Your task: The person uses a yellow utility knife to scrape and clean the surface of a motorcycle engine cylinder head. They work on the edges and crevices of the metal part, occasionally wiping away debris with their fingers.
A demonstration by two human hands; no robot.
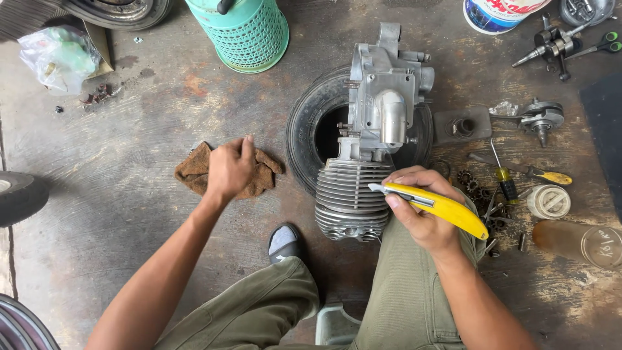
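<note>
- Utility knife [440,206], yellow, sits in the right hand [421,210]; the fingers wrap its body and the short blade end points left, touching or just off the finned cylinder [350,194] of the engine [382,110].
- The engine lies just left of and above the right hand, its case resting on a small tyre [304,129] on the concrete floor [129,194].
- The brown rag [262,175] lies flat on the floor under the left hand [230,170], well apart from the engine's fins, just left of the tyre.
- Right of the right hand the floor is crowded: a yellow-handled screwdriver [547,175], a round white cap [549,201], small gears and bolts near the wrist.
- Left of the left hand the floor is open up to a plastic bag [58,55]; a green mesh basket [249,32] stands above it.
- Left hand: palm down, fingers curled and pressed on the rag, forearm stretched forward from the lower left.
- Right hand: closed around the knife, thumb on top, wrist bent inward over the right knee.
</note>
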